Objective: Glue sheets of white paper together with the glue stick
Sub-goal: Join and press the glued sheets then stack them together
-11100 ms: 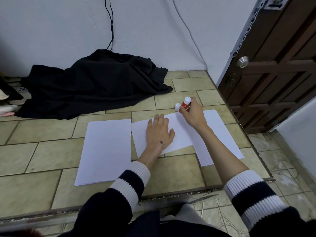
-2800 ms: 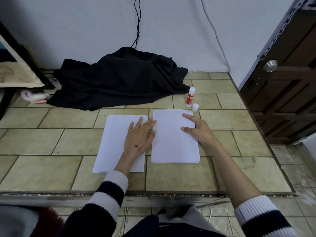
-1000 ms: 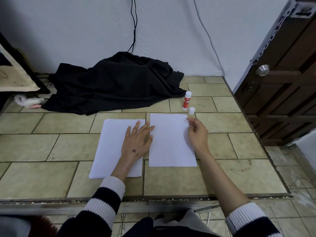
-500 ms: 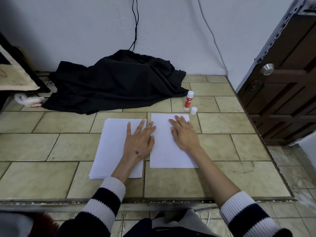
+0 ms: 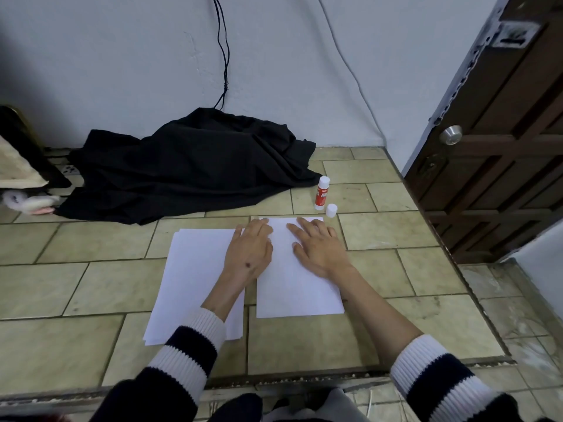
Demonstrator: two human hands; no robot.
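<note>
We press both flat, open hands, left (image 5: 248, 249) and right (image 5: 318, 248), on the glued sheets (image 5: 297, 287) at mid-frame, the glue stick (image 5: 321, 193) upright above beside its cap (image 5: 331, 210) and a black cloth (image 5: 189, 166).

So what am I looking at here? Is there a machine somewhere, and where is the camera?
No machine: these are a person's two bare hands. The one picture comes from a wide-angle camera worn on the person's head, looking forward and down, so the striped sleeves enter from the bottom. The surface is a tiled ledge against a wall. On it lie two lots of white paper: a stack on the left and a sheet on the right. The left hand lies flat across both, and the right hand lies flat on the sheet. Neither hand holds anything. Behind the sheet stands a glue stick with its cap beside it. Further back lies a black cloth, and a brown door is on the right.
</note>
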